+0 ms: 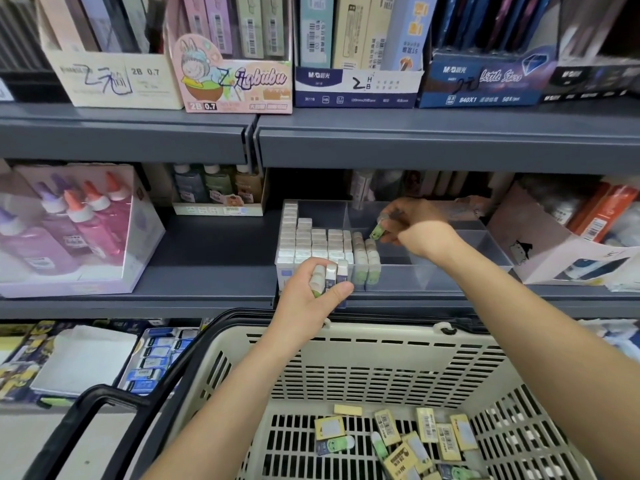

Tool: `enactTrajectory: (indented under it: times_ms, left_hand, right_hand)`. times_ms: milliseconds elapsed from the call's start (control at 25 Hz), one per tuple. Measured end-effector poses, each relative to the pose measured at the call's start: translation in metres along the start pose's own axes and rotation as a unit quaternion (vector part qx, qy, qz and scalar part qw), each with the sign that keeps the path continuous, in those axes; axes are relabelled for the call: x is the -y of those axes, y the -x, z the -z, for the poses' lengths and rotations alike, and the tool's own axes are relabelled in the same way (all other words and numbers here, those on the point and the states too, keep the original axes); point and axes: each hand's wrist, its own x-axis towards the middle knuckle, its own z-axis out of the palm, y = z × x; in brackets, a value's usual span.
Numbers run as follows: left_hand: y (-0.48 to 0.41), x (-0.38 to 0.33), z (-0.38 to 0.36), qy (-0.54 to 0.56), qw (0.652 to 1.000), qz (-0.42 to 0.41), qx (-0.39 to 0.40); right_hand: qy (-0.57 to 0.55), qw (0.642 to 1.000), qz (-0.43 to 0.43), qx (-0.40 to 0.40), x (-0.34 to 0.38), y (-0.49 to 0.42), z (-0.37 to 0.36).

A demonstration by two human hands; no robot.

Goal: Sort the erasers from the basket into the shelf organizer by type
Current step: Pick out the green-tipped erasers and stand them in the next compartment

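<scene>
Two hands up, both loaded.

Left hand [308, 299]: fingers curled round three erasers [330, 275], held upright as a bunch just in front of the front-left corner of the clear organizer [433, 275]. One has a green sleeve; the other two look blue.

Right hand [419, 230]: thumb and fingertips pinch one green-sleeved eraser [376, 232], tilted, over the organizer's second compartment from the left and just behind the green rows [367, 261] already standing there.

The organizer sits on the middle shelf [207, 258]. In the leftmost compartment we see a white-topped block [311, 240], about five columns wide at the front, with the left column running deepest. It is too dense for an exact count. The second compartment has two columns of green-sleeved erasers on end, roughly four each.

The beige basket [381, 337] is below the shelf, nearest us. Loose on its floor we count at least eight yellow-sleeved erasers [387, 422] and three green ones [337, 445]. The pile runs off the bottom edge, so we cannot give a total.

Around it:
- Five display boxes [356, 88] stand in a row on the upper shelf.
- One glue-bottle box [69, 230] sits at the left of the middle shelf, with at least four bottles visible.
</scene>
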Motion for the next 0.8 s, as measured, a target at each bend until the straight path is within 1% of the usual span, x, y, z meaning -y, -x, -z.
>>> enactTrajectory:
  times_ms: [120,280,360,480,720,800]
  left_hand:
    - [0.000,0.001,0.000,-0.004,1.000,0.003,0.001]
    - [0.000,0.000,0.000,-0.001,1.000,0.004,-0.004]
    - [0.000,0.000,-0.001,0.007,1.000,0.004,-0.002]
    - [-0.001,0.000,-0.001,0.014,1.000,0.003,0.000]
    - [-0.002,0.001,-0.001,0.015,1.000,0.000,0.001]
    - [-0.001,0.002,0.001,0.022,1.000,-0.001,-0.001]
  right_hand:
    - [0.022,1.000,0.003,-0.002,-0.002,0.000,0.000]
    - [0.147,0.988,0.047,-0.007,-0.001,0.001,-0.004]
    - [0.185,0.981,0.052,-0.016,-0.001,0.001,-0.012]
    - [0.185,0.982,0.031,-0.010,-0.005,0.001,-0.017]
    - [0.208,0.976,0.039,0.041,-0.013,0.002,-0.016]
    - [0.211,0.975,0.046,0.042,-0.012,0.003,-0.013]
